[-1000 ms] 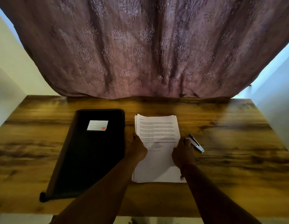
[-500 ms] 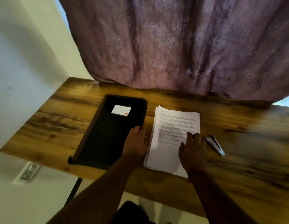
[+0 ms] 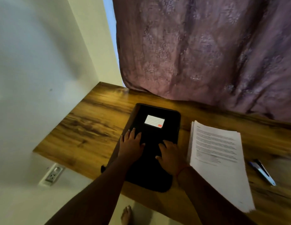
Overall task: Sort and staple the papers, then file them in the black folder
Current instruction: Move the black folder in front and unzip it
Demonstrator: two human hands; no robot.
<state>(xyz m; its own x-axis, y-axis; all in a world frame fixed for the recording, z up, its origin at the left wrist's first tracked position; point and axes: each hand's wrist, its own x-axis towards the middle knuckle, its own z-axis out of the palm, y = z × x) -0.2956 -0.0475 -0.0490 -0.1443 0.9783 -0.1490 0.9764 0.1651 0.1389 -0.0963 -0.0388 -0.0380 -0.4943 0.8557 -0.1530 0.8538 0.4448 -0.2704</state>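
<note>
Both hands lie flat, fingers relaxed, on the closed folder (image 3: 157, 127): left hand (image 3: 131, 143), right hand (image 3: 171, 155). Its white label (image 3: 154, 121) is lined, unreadable. At 3 o'clock: papers (image 3: 219, 159), print illegible, then stapler (image 3: 262, 172) on the desk (image 3: 92, 120).

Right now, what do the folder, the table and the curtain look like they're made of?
Folder: matte black, probably fabric or faux leather; it shows no shine, rounded corners and a white label.
Table: glossy wood or wood-look laminate; streaky brown grain with soft reflections.
Curtain: mauve woven cloth with a raised floral pattern, hanging in folds.
</note>
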